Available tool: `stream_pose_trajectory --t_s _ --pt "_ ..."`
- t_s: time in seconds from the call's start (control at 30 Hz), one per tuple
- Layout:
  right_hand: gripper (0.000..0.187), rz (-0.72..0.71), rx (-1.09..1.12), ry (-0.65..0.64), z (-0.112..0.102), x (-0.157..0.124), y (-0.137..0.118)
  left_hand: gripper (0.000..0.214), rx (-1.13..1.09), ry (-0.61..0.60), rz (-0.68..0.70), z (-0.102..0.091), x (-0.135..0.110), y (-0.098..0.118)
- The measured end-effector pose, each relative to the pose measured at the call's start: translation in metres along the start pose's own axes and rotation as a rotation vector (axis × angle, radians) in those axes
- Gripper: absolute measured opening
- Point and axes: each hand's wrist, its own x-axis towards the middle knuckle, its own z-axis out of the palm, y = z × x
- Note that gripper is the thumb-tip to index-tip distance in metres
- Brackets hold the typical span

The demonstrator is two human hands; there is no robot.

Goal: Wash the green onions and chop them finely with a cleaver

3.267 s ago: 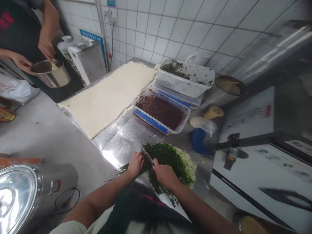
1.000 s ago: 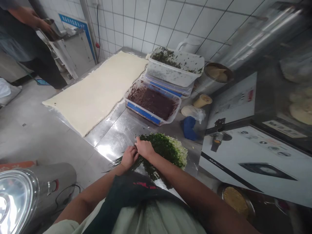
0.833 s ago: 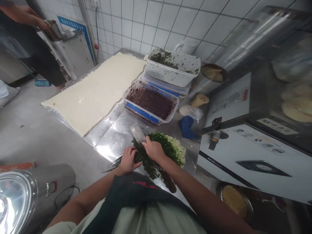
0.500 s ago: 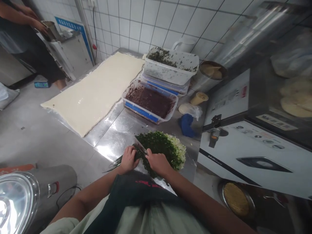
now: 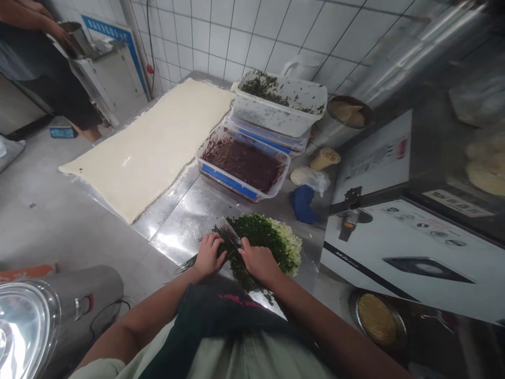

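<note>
Gripping a knife (image 5: 229, 232), right hand (image 5: 259, 262) points it toward ten o'clock.
Left hand (image 5: 209, 254) clasps stalks (image 5: 188, 263), chopped greens (image 5: 262, 232) at its three o'clock.

From the knife blade (image 5: 229, 230), itself smooth metal with a muted shine, the dough sheet (image 5: 153, 152) at 10 o'clock is smooth and mostly matt. The tabletop (image 5: 185, 218) is scuffed, glossy steel, glaring at 9. Toward 12, a translucent plastic tub (image 5: 272, 194) is smeared with rough paste (image 5: 244, 163); beyond are glazed wall tiles (image 5: 221, 31). Between 2 and 3, the crumpled blue bundle (image 5: 303, 204) may be cloth. At 8, the drum lid (image 5: 23, 321) is mirror-bright; at 6, the apron (image 5: 232, 310) is matt cloth.
</note>
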Motion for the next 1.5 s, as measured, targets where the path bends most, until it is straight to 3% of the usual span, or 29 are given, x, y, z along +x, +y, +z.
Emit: stream_pose_trajectory --t_s 0.57,1.03,1.3,1.43,1.5 --pt "0.026 -0.089 0.028 -0.069 0.013 0.014 0.004 0.017 -0.028 -0.036 0.003 0.023 0.008 -0.018" --pt "0.031 0.038 0.067 0.021 0.001 0.071 -0.016 0.017 -0.04 0.003 0.04 0.029 0.009 -0.023" --pt "0.026 -0.001 0.104 0.031 0.0 0.05 -0.026 0.023 -0.066 0.011 -0.004 0.0 0.005 -0.005" --pt "0.025 -0.069 0.183 0.033 0.009 0.016 -0.013 0.03 0.003 0.098 -0.102 -0.014 -0.005 -0.002" --pt "0.028 -0.055 0.215 -0.006 0.021 -0.005 -0.003 0.044 0.07 0.117 -0.164 -0.013 -0.013 -0.004"
